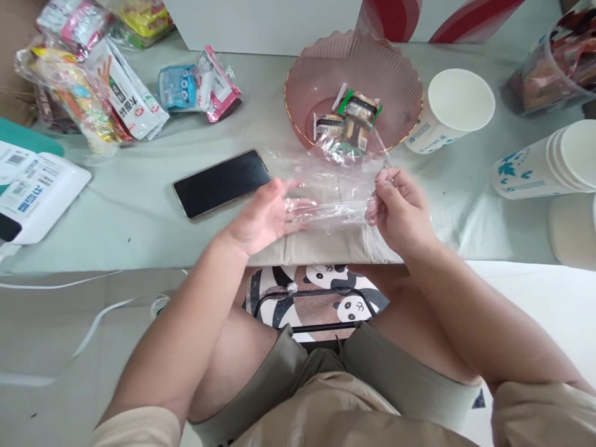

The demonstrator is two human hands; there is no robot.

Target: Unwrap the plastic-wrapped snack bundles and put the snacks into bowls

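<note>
A thin, crinkled piece of clear plastic (338, 195) is stretched between my hands above the front edge of the table; whether it is a bag or a glove I cannot tell. My right hand (403, 208) pinches its right end between thumb and fingers. At the other end, my left hand (263, 214) has its fingers spread, and they show through or behind the plastic, a little blurred. Just beyond lies a pink ribbed bowl (298, 81) with a gold rim, holding several small wrapped snacks (358, 108). A black phone (221, 183) rests left of my left hand.
Several snack packets (125, 93) are piled at the back left, near a blue packet (177, 87). A white device (51, 192) sits at the left edge. Rightward stand a paper cup (459, 102), stacked paper cups (526, 164) and a clear tub (554, 68). A white box (265, 25) lines the back.
</note>
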